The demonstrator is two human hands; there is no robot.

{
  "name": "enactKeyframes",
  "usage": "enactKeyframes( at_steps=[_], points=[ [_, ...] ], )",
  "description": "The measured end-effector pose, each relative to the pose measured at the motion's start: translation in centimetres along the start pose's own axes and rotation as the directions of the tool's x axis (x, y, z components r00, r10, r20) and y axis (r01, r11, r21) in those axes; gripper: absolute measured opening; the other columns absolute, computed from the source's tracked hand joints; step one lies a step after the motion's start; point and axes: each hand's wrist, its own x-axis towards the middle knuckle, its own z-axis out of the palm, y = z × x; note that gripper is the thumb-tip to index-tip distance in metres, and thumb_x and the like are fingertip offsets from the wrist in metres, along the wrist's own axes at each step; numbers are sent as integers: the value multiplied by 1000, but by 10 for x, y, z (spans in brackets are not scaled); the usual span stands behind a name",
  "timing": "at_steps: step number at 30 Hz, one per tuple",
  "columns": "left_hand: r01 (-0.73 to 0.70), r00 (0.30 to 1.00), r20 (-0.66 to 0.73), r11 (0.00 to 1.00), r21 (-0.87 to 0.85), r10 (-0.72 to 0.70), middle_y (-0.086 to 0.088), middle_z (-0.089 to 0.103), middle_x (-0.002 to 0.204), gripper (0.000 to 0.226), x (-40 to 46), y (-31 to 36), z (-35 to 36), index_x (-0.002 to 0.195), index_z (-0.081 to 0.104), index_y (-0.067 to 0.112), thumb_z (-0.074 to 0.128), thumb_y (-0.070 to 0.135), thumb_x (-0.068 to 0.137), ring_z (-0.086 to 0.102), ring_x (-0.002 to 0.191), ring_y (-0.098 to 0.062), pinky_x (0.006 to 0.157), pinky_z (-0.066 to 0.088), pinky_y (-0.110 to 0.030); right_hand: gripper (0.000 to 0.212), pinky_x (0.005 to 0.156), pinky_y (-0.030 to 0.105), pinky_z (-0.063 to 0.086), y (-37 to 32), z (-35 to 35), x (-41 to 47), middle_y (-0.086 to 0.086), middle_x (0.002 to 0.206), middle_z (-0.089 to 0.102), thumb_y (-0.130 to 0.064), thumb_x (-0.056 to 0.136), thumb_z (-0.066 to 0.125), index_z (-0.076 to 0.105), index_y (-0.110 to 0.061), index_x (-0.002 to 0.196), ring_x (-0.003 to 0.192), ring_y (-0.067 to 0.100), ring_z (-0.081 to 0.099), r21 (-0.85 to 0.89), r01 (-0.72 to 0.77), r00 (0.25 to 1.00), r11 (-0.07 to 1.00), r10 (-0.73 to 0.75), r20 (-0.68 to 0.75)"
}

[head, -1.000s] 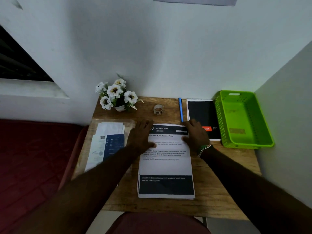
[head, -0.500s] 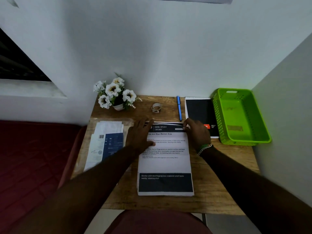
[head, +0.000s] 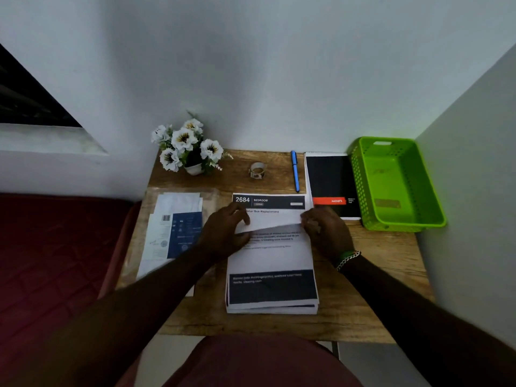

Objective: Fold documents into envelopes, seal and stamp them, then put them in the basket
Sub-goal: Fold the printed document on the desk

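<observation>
Two hands are working on the top sheet (head: 272,250) of a paper stack (head: 272,303) lying in the middle of the counter (head: 371,297). The left hand (head: 224,236) is pinching the far left corner of that sheet, and the right hand (head: 325,233) is pinching the far right corner. Together they are holding the sheet's far end bent over toward the person, so its white back is showing. The page underneath is showing a dark strip with "2684 BEDROOM" on it. The near end of the stack is sitting close to the counter's front edge.

A pile of envelopes (head: 173,233), white and dark blue, is lying along the left edge of the counter, just beside the left hand. A green basket (head: 435,219) is sitting at the far right corner, against the wall. A black notebook (head: 329,177) is lying just left of the basket, and a blue pen (head: 295,171) is lying next to the notebook. A small roll of tape (head: 257,171) is sitting near the back edge, between the pen and a little pot of white flowers (head: 185,149) at the far left corner. A bracelet (head: 347,258) is sitting on the right wrist.
</observation>
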Motion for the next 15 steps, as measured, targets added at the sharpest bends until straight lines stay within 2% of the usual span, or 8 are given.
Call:
enactKeyframes(
  at_steps=[3,5,7,10,12,15],
  points=[
    [35,999,28,999,-28,-34,3,58,131,48,-10,1,5,106,63,27,59,68,82,53,119,-14,91,51,-33,9,79,34,52,-1,4,-9,2,104,68,-21,89,66,67,-19,97,98,20,58,-87,85,989,993,-73,129],
    [81,996,22,997,8,-81,3,59,131,42,-10,4,8,110,63,27,56,63,89,53,121,-16,95,48,-36,11,85,30,49,1,8,-12,-2,110,67,-25,87,65,66,-23,98,103,18,57,-137,108,973,985,-76,219],
    [128,990,45,990,63,-131,3,56,135,35,-6,9,9,122,58,28,59,49,94,50,127,-20,100,44,-40,18,86,28,45,0,8,-12,-4,118,64,-30,82,67,66,-25,99,108,17,54,-181,105,960,978,-52,276],
    [216,960,144,963,161,-239,3,45,148,50,2,22,5,136,45,33,65,37,91,39,136,-24,108,34,-48,25,82,30,40,-7,6,-7,-6,110,65,-42,80,66,66,-26,98,104,17,54,-215,89,970,973,-35,242],
    [240,948,165,953,183,-271,4,43,149,58,8,28,2,139,41,36,70,34,89,37,137,-24,109,30,-50,26,82,34,42,-13,7,1,-4,107,66,-45,83,63,66,-25,100,103,19,55,-215,58,983,975,-18,184],
    [247,946,168,952,182,-278,5,45,146,61,13,31,-2,136,43,38,74,27,85,40,135,-23,108,31,-51,26,82,36,43,-24,14,14,-1,113,65,-43,90,59,65,-25,107,107,23,55,-212,25,994,977,-3,106]
  ],
)
